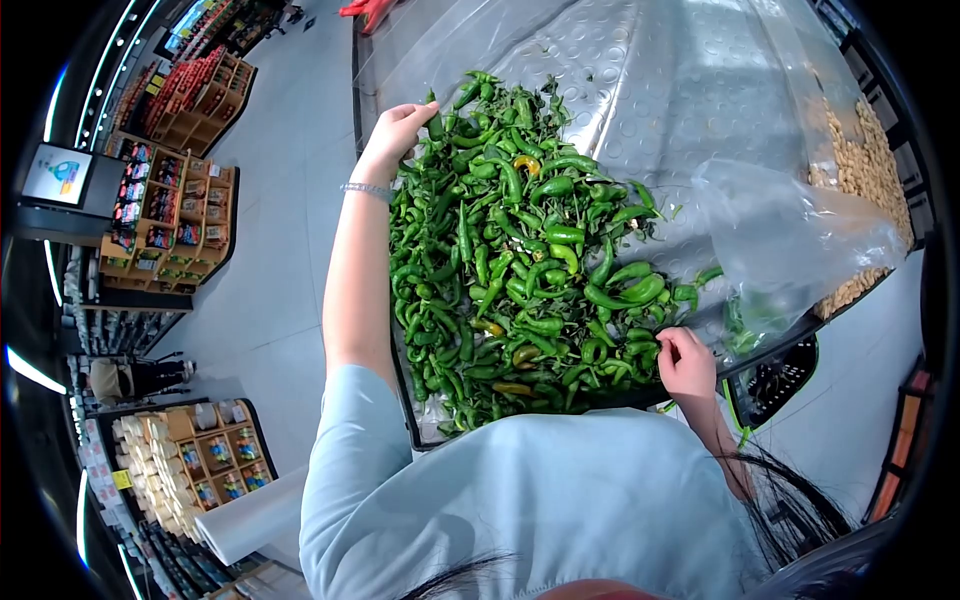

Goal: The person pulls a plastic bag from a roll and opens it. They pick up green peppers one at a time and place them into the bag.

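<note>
A wide heap of green chili peppers (520, 270), with a few yellowish or orange ones among them, lies on the display stand. At the heap's far left edge, my left hand (398, 130) is closed in a pinch on a green chili pepper (435, 124). My right hand (688, 365) is by the near right edge of the heap, thumb and fingers curled together. What it holds, if anything, I cannot make out. Just beyond it lies a clear plastic bag (790, 225), with some green peppers (738, 325) showing through its lower part.
The stand's surface is a dimpled grey mat (665, 85). Peanuts in shells (870, 170) are piled at the right, and red peppers (368, 12) show at the far left corner. A black basket (775, 385) is below the stand's right edge. Shelves (175, 215) line the left.
</note>
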Demonstrator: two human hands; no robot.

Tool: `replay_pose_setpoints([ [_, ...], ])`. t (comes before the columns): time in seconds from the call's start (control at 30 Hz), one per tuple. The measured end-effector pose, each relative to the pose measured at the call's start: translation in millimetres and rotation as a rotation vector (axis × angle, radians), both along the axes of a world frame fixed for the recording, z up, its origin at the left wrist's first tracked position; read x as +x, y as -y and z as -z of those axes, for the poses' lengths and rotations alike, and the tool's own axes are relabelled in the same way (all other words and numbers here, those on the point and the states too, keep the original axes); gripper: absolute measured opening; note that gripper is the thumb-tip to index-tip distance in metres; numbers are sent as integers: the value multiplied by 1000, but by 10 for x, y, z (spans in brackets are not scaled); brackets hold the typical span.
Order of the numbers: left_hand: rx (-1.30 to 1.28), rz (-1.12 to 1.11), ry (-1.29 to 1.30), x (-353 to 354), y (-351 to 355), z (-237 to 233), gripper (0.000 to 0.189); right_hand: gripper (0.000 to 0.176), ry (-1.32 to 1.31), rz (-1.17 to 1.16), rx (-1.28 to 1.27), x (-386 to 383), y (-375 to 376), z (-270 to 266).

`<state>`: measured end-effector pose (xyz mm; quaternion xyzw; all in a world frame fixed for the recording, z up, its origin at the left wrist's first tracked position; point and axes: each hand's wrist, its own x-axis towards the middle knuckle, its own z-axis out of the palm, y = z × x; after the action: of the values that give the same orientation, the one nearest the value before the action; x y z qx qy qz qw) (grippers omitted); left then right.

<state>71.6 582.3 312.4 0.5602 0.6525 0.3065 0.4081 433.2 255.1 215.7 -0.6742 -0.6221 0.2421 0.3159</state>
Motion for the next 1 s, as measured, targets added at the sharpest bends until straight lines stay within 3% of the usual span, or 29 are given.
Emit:
replay_pose_setpoints([
  [0.03,-21,45,2,45,72,-69,37,10,0,-1,-6,-3,-1,-6],
  [0.17,-160,658,-87,126,335,-329,38,10,-8,1,-19,-5,-1,-9],
  [0.2,163,739,-76,130,280,-150,43,10,3,1,-17,-1,-2,-7],
  [0.27,11,418,-345,197,230,-250,46,10,19,-3,-13,-2,1,1],
  [0.33,-7,123,-447,162,-31,-5,49,10,24,-7,-13,-4,-3,-3],
  [0.4,-12,133,-539,187,-161,127,48,10,25,-7,-10,-1,-3,-4],
  [0.5,261,266,-581,238,-240,279,45,10,16,2,-5,-2,2,3],
  [0.7,549,246,-707,197,-340,429,37,9,2,14,-9,1,5,-1],
  [0.83,52,-4,655,302,-66,76,27,10,5,3,2,10,3,9],
  [0.87,5,26,841,294,-4,21,25,10,6,-4,2,14,4,16],
  [1.0,-25,86,1132,421,422,-197,26,10,10,-11,28,6,9,32],
])
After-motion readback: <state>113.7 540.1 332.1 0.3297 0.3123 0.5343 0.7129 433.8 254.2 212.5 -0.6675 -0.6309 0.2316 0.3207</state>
